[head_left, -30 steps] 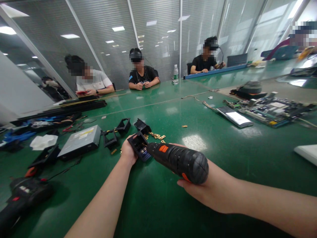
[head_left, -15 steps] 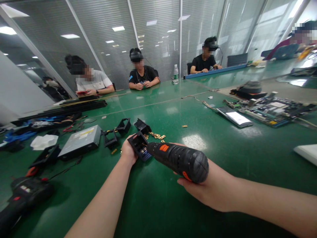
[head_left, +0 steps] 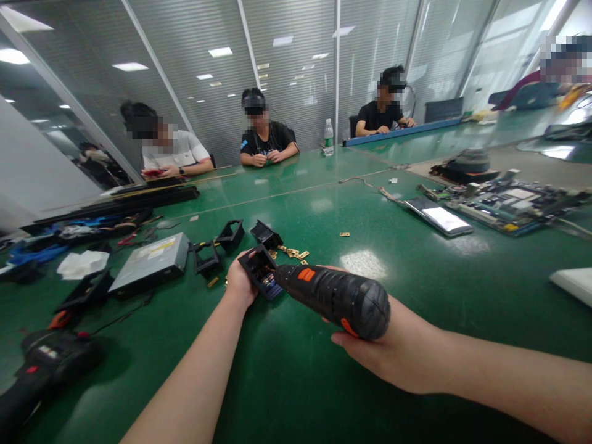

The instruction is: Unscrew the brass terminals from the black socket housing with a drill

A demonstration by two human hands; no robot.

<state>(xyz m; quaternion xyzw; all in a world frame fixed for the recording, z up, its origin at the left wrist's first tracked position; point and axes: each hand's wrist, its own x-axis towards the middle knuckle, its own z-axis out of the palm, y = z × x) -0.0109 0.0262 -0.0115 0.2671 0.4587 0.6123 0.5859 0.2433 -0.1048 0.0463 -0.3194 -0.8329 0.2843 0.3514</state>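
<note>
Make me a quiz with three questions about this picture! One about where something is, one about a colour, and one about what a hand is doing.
1. Where does the silver drive box lie?
A. left of the person's hands
B. beside the water bottle
C. on the circuit board

2. What colour is the table?
A. white
B. green
C. red

3. What is the right hand doing?
A. lying flat on the table
B. holding the water bottle
C. gripping the black electric screwdriver

Answers:
1. A: the box sits on the table left of the left hand, far from the water bottle and the circuit board.
2. B: the whole top is glossy green.
3. C: the fingers wrap the screwdriver's handle, and its tip points into the small black part that the left hand holds.
</note>
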